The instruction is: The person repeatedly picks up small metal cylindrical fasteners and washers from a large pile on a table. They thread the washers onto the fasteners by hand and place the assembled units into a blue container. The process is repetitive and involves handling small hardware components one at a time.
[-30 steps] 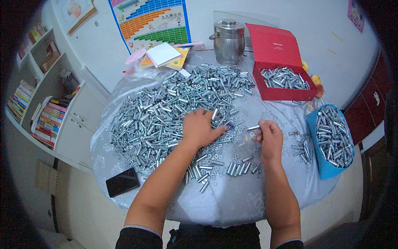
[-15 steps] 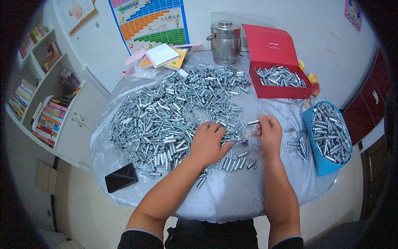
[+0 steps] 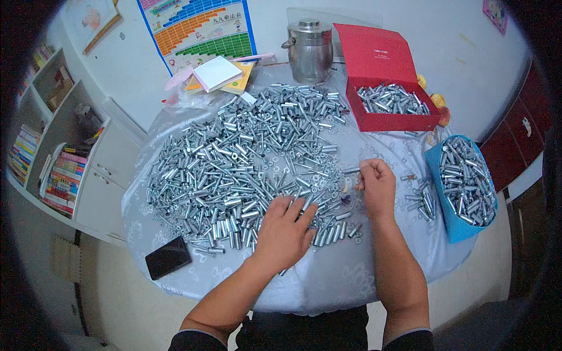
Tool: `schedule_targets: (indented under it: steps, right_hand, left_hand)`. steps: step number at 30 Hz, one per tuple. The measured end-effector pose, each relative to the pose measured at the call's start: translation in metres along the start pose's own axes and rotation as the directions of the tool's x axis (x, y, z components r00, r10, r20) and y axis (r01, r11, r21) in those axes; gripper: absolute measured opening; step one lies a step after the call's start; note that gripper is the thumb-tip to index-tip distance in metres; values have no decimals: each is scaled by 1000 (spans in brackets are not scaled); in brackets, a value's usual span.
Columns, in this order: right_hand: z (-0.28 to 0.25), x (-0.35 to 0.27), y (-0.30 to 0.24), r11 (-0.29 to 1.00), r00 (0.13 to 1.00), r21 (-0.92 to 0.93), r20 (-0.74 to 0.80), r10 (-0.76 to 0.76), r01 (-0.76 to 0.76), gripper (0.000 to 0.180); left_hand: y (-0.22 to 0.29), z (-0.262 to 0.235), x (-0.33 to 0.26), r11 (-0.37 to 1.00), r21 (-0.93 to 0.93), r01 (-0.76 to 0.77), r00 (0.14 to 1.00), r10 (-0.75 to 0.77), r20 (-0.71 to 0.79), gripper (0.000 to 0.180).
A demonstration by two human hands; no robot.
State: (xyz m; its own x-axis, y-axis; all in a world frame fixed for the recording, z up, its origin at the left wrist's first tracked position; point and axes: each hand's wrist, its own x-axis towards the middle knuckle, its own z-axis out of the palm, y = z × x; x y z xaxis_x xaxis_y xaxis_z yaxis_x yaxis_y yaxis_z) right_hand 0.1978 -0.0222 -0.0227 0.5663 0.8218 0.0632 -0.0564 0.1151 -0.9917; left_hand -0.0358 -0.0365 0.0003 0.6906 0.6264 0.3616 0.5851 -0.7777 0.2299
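A big pile of silver metal sleeves, bolts, nuts and washers (image 3: 222,158) spreads over the table. My left hand (image 3: 285,231) lies palm down on the pile's near edge, fingers apart, gripping nothing that I can see. What lies under its palm is hidden. To the right of the pile, my right hand (image 3: 375,184) pinches a slim metal bolt (image 3: 351,171), whose shank points left from the fingertips. A short row of metal sleeves (image 3: 331,234) lies just right of my left hand. Several assembled sleeve anchors (image 3: 422,202) rest on the cloth right of my right hand.
A blue fabric bin (image 3: 462,228) full of metal anchors stands at the right edge. Behind it is an open red box (image 3: 392,122), also filled. A steel pot (image 3: 310,52) and notebooks (image 3: 218,73) sit at the back; a black phone (image 3: 168,257) lies front left.
My left hand has drawn back toward me and slightly left, off the middle of the pieces. The right hand stays in nearly the same place, its metal piece now looking thinner. The view has shifted slightly.
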Motion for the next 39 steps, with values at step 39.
schedule_targets:
  steps: [39]
  right_hand:
    - [12,-9,1,841,981,-505,95,-171,195,14]
  left_hand:
    - [7,-1,14,992,-124,4,975,24,220,66]
